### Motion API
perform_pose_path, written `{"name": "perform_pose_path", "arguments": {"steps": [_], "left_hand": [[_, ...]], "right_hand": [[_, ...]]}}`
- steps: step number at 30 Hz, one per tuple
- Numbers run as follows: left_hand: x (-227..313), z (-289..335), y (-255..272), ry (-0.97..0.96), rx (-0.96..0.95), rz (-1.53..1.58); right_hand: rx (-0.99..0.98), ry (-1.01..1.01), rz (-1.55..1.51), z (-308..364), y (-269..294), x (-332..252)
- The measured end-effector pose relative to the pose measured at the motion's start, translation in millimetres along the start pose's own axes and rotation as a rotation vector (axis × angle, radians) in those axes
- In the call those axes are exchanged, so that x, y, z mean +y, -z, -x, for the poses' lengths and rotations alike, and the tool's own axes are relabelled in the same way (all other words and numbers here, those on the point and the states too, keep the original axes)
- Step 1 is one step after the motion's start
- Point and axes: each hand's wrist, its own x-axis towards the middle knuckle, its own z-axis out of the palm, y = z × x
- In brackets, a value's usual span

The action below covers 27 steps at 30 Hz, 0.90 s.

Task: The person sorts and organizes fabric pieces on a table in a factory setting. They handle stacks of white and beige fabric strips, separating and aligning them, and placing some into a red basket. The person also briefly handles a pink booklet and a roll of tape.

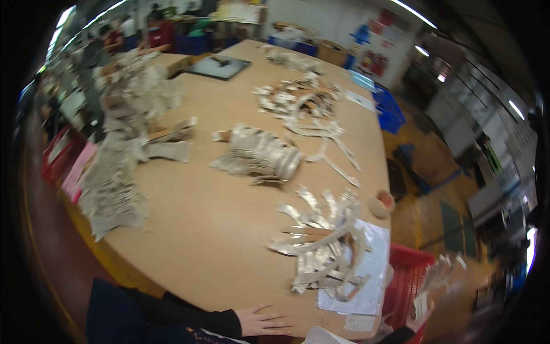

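Observation:
My left hand (262, 321) lies flat on the near edge of the tan worktable (195, 229), its fingers spread and nothing in them. Beyond the table's near right corner, my right hand (423, 320) grips a bundle of pale strips (421, 303) beside a red plastic crate (409, 275). Part of that hand is blurred. A loose pile of shiny silver-beige strips (326, 258) rests partly on a white sheet (366, 269) in front of me. Farther off, a curved stack of similar pieces (263, 152) sits mid-table.
Layered beige pieces (117, 178) line the table's left edge. More cut strips (301, 97) lie toward the far right, near a blue basket (389, 109). A grey board (219, 67) is at the far left. A round roll (381, 204) stands at the right edge. People (159, 31) work in the background.

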Motion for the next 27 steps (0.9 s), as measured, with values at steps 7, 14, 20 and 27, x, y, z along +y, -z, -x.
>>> {"name": "perform_pose_path", "arguments": {"steps": [7, 14, 20, 27], "left_hand": [[-2.4, -8.2, -28.3, -0.14, 0.348, 0.389], [13.8, -31.4, 43.6, -0.266, 0.815, 1.486], [-4.5, 1.2, 86.2, 0.103, 1.311, 2.17], [-72.0, 80.7, 60.0, 0.011, 1.638, 2.022]], "right_hand": [[-0.171, 0.491, 0.045, 141.4, -160.0, -37.6], [-0.324, 1.245, 0.331, 309.7, -265.0, -9.9], [-1.101, 1.65, 0.973, 391.4, -295.3, 26.2], [-1.407, 1.671, 0.895, 449.0, -349.9, 81.2]]}}
